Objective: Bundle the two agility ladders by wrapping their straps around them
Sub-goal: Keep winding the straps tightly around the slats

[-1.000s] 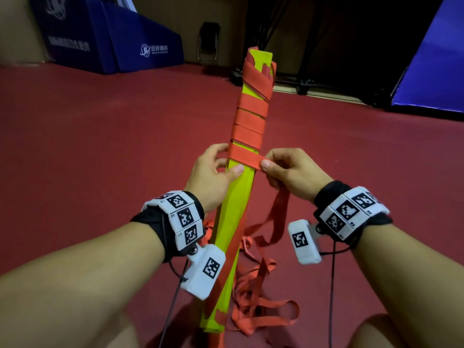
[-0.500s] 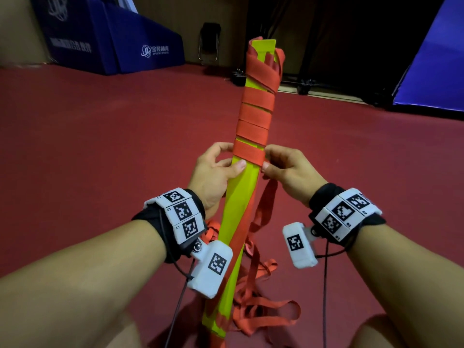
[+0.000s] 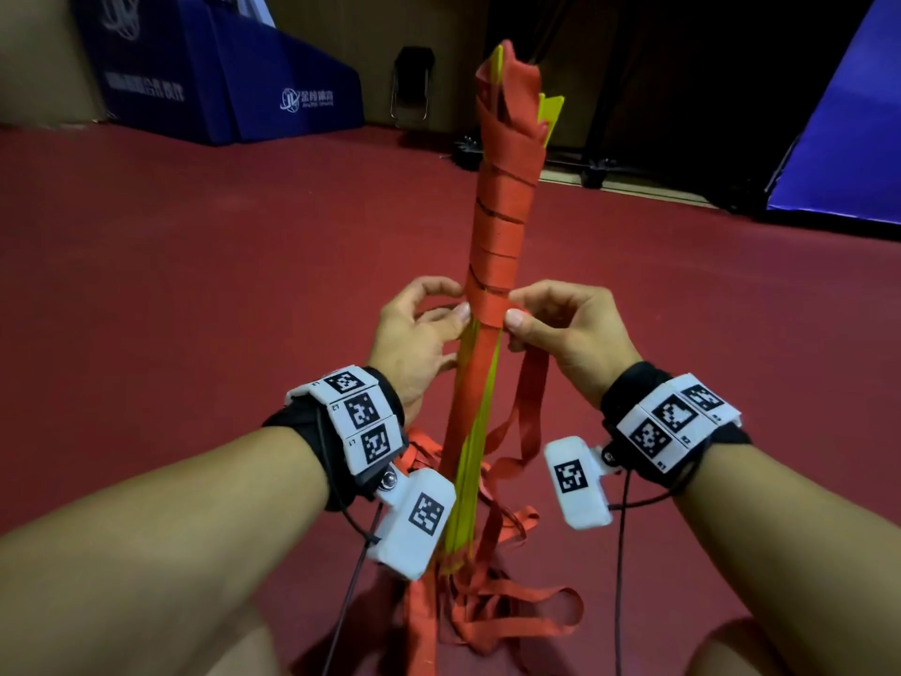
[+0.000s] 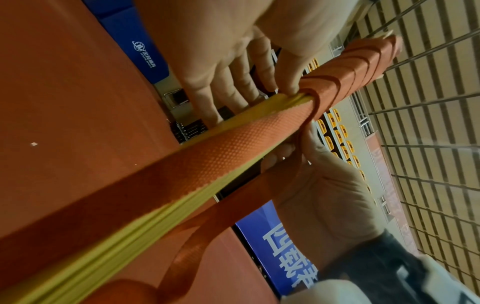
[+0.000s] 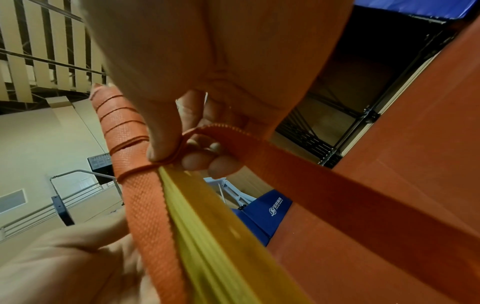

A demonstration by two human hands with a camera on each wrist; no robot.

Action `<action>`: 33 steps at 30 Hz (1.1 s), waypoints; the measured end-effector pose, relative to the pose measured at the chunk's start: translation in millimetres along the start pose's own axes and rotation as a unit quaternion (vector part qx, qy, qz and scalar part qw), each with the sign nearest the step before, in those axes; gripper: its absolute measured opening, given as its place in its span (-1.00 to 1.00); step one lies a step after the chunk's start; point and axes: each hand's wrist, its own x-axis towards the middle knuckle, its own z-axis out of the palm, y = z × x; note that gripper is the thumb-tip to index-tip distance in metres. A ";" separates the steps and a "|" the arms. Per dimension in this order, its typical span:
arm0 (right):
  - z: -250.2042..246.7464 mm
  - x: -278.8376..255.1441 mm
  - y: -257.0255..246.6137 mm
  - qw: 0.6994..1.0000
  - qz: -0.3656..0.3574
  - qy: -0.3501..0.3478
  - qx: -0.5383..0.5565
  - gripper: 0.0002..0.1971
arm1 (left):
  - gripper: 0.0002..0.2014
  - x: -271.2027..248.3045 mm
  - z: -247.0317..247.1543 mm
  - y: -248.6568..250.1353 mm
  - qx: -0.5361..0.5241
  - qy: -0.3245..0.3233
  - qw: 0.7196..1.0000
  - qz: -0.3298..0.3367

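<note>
The ladder bundle (image 3: 480, 412), a stack of yellow rungs, stands upright on the red floor, edge toward me. Orange strap wraps (image 3: 502, 222) cover its upper half in tight turns. My left hand (image 3: 451, 317) grips the bundle just under the lowest turn, thumb in front (image 4: 288, 78) and fingers behind. On the right side my right hand (image 3: 514, 319) pinches the strap (image 5: 166, 152) against the bundle between thumb and fingers. From that pinch the free strap (image 3: 531, 397) hangs down to a loose heap (image 3: 512, 612) at the base.
Blue padded mats (image 3: 273, 80) stand at the back left and another blue mat (image 3: 848, 139) at the right. A folding chair (image 3: 412, 85) and dark metal stands (image 3: 595, 163) are behind the bundle. Open red floor (image 3: 195, 285) lies all round. My knees show at the bottom edge.
The bundle has turned from its flat face to its edge toward me. The right hand has brought the strap in tight against the bundle's right side. Both hands stay at the lowest turn.
</note>
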 end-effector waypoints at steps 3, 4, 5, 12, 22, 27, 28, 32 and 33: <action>-0.1 1.5 2.3 1.000 0.003 0.005 0.013 -0.89 | -0.77 0.0 3.3 0.1 0.018 -0.002 1.000 0.009; -0.1 1.7 3.0 1.000 0.002 0.002 0.015 -0.86 | -0.75 -1.0 3.7 1.5 0.019 -0.014 1.000 0.010; 0.2 1.6 3.4 1.000 0.002 -0.002 0.018 -0.84 | -0.75 -1.7 4.3 2.5 0.015 -0.024 1.000 0.006; 5.7 0.7 1.2 1.000 -0.001 -0.016 -0.006 -0.81 | -0.32 -8.9 12.7 -2.2 0.105 -0.045 0.993 0.032; -6.2 1.1 -0.1 0.999 -0.005 -0.029 -0.021 -0.86 | -0.49 -1.6 11.4 -12.7 0.066 -0.026 0.997 0.024; -11.4 3.5 -0.3 0.999 0.000 -0.031 -0.033 -0.90 | -0.53 4.1 6.6 -10.0 0.030 0.006 0.999 0.033; -11.8 4.2 0.0 0.999 0.003 -0.026 -0.043 -0.92 | -0.53 4.1 6.2 -8.6 0.025 0.013 0.999 0.037; -11.1 5.1 3.1 0.997 0.021 -0.036 -0.072 -0.85 | -0.57 5.3 2.5 -9.2 0.006 0.024 0.999 0.037; -10.6 5.5 4.1 0.996 0.023 -0.040 -0.077 -0.82 | -0.57 5.2 1.5 -9.4 0.006 0.023 0.999 0.038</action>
